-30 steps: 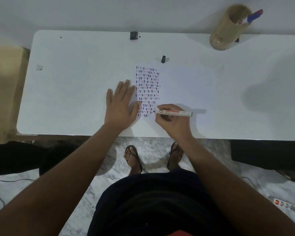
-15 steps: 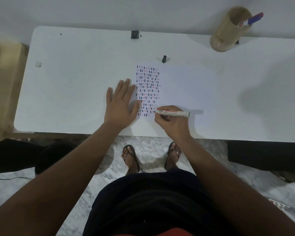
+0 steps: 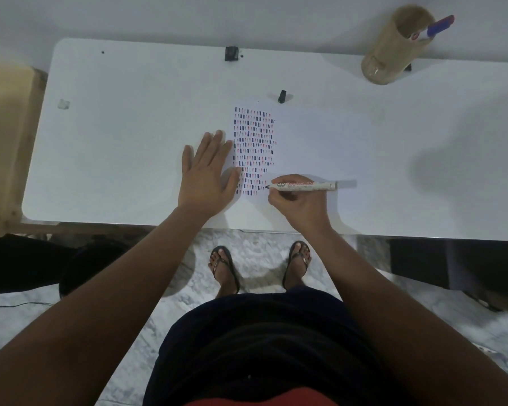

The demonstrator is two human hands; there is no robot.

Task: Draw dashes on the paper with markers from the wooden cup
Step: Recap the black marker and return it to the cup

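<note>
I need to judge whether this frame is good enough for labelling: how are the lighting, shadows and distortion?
Head view: dim, bluish light; the white table stays readable. The white-barrelled marker casts a soft shadow rightwards, and a broad dark shadow falls at right. Wide-angle bending tilts the wooden cup. The dashes on the white paper stay distinguishable.

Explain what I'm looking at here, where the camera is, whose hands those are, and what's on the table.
There is no machine here. The camera sits on a person's head and looks down, so you see their own arms, body and sandalled feet. The left hand lies flat, fingers spread, on the white table at the edge of a sheet of paper. The right hand grips a marker, its tip at the paper beside rows of short blue and red dashes. A small black cap lies beyond the paper. At the far right stands a wooden cup with another marker sticking out of it.
</note>
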